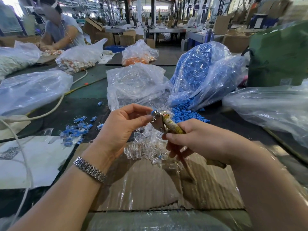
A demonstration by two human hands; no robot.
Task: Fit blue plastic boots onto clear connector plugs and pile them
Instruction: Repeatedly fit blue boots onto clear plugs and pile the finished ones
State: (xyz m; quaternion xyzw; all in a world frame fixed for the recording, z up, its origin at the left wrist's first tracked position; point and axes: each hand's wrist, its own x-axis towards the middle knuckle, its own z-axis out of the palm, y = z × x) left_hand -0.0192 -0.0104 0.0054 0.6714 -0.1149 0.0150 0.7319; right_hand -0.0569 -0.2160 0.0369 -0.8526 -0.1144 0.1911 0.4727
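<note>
One head-worn wide-angle view looks forward and down, close over the desk (93,104), toward the workshop beyond.

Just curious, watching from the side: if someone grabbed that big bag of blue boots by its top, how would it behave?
The blue boot bag would probably sag and shift, since its thin clear plastic is crumpled and slumped. It looks fairly heavy, being bulging full. Lifting it would likely spill more: its mouth lies open and loose boots have already run out onto the table.

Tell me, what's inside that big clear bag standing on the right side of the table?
The clear bag is packed with small blue boots; some spill from its mouth onto the table. Whatever lies deeper inside, behind the crinkled plastic, cannot be seen.
</note>
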